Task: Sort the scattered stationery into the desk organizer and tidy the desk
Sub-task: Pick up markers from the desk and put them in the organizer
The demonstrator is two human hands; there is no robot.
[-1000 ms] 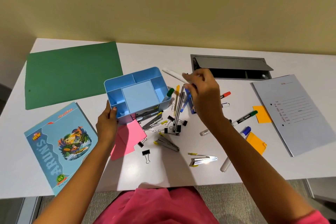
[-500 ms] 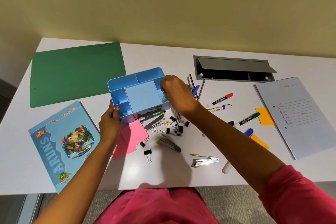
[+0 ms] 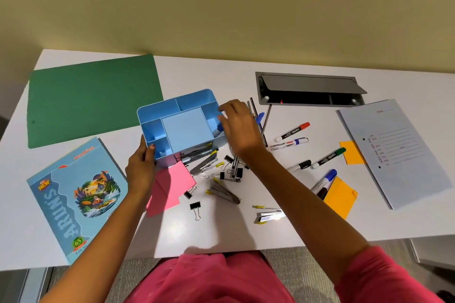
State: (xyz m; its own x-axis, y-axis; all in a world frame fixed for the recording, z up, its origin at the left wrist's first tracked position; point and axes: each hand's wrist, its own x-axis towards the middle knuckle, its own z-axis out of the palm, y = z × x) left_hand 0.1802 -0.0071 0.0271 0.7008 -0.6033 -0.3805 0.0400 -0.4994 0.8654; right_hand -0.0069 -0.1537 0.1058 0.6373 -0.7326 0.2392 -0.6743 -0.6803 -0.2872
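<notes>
A light-blue desk organizer (image 3: 172,103) stands on the white desk, and my left hand (image 3: 140,167) grips its near left corner. My right hand (image 3: 240,128) hovers at the organizer's right edge with fingers loose and nothing in them. A blue-capped marker (image 3: 218,129) stands in the right compartment just under those fingers. Thin pens (image 3: 256,115) lie right behind my right hand. Loose markers with a red cap (image 3: 291,131), blue cap (image 3: 293,142) and green cap (image 3: 327,157) lie to the right.
Binder clips (image 3: 195,206), staplers (image 3: 225,193) and a pink sticky pad (image 3: 170,187) lie in front of the organizer. Orange notes (image 3: 339,194) sit at the right. A green folder (image 3: 91,98), notebook (image 3: 76,197), grey file (image 3: 394,150) and open cable hatch (image 3: 307,88) surround them.
My right hand carried a white marker from above the pens to the organizer's right compartment and let it go. Its fingers have now opened. My left hand stayed on the organizer.
</notes>
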